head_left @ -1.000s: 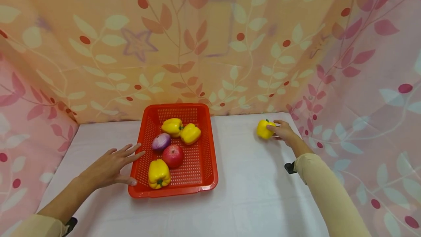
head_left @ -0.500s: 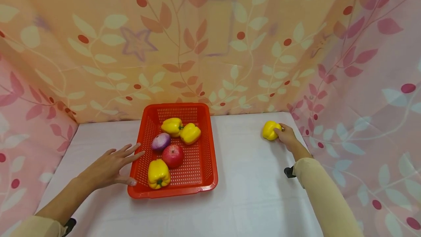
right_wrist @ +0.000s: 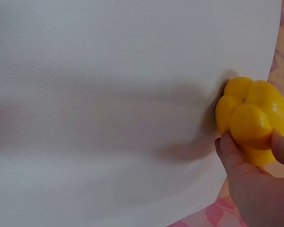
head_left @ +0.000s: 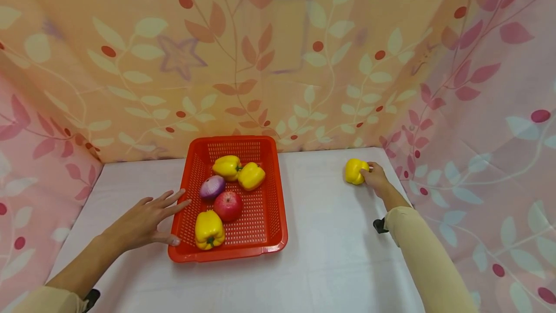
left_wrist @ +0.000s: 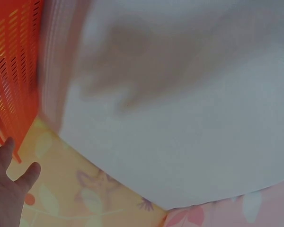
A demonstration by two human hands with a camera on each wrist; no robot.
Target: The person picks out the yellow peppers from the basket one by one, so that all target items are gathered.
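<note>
At the right back of the white table, my right hand (head_left: 376,177) holds a yellow bell pepper (head_left: 356,171) between thumb and fingers. The right wrist view shows this bell pepper (right_wrist: 255,116) with its lobed end toward the camera and the fingers around its near side. My left hand (head_left: 145,221) is spread out, its fingertips at the left rim of the red plastic basket (head_left: 272,250). Inside lie a yellow bell pepper (head_left: 210,230) at the front, two more toward the back, a purple onion (head_left: 213,187) and a red pomegranate-like fruit (head_left: 228,206).
A white cloth covers the table (head_left: 321,235). Patterned curtains (head_left: 278,62) hang close behind it and at both sides. The basket's right half shows its bare perforated floor. Black bands sit at both wrists.
The right hand has shifted slightly right with the yellow bell pepper and turned it, so its green stem no longer shows. The left hand and the basket have stayed put.
</note>
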